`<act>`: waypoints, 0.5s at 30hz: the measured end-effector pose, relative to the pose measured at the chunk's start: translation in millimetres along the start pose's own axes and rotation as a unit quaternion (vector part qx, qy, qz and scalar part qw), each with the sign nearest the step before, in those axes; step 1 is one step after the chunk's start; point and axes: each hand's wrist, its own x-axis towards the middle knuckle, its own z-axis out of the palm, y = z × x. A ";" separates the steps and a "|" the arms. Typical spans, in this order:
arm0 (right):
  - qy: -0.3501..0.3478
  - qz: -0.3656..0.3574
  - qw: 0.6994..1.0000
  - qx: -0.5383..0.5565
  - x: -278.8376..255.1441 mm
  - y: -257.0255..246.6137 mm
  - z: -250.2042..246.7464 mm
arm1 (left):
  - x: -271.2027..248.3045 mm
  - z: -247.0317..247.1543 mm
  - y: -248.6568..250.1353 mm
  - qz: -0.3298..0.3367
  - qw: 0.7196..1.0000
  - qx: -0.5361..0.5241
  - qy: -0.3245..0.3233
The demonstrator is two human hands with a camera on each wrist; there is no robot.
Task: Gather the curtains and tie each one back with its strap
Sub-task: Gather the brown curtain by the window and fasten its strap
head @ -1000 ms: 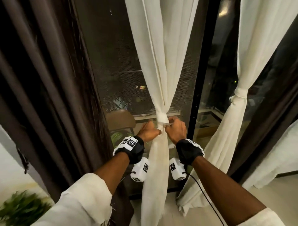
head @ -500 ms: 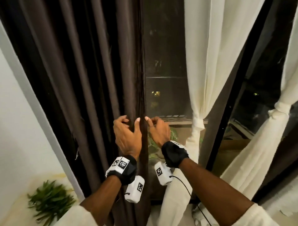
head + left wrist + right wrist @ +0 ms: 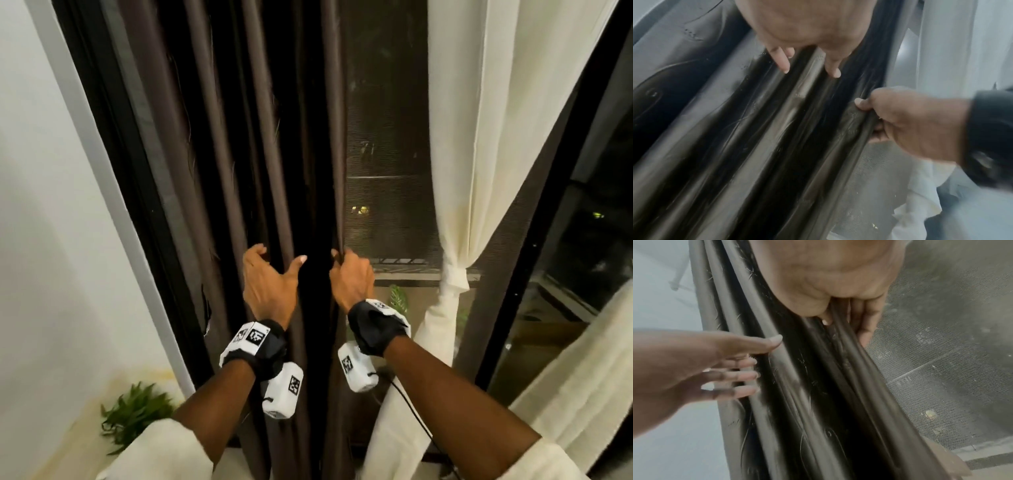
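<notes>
Curtains in cream (image 3: 479,171) hung already tied at the window's right; the brown curtain (image 3: 219,171) at the left was loose, its edge pinched by the right hand (image 3: 352,281), the left hand (image 3: 269,287) spread against its folds. No strap for it was seen.

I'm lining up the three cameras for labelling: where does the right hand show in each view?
Head: the right hand is right of centre, gripping the right edge of the brown curtain.
Left wrist: it enters from the right edge, pinching the same fold.
Right wrist: its palm fills the top centre, fingers pointing down.
Shared landmark: the brown curtain's dark folds, which run through all three views.
</notes>
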 end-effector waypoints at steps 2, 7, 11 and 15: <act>-0.041 -0.082 0.996 -0.018 -9.3 -6.7 6.8 | 18.0 3.8 6.9 -0.033 0.995 0.052 -0.081; 0.057 0.075 0.994 -0.057 10.6 7.9 -4.4 | 39.8 9.3 -8.1 0.032 0.988 0.077 -0.128; -0.021 0.020 0.997 -0.068 0.9 -24.2 18.8 | 30.2 -2.1 -17.5 0.150 0.976 0.052 -0.151; -0.027 -0.016 0.999 0.036 -4.6 -50.5 46.8 | 33.3 -10.9 -16.7 0.202 0.957 0.040 -0.203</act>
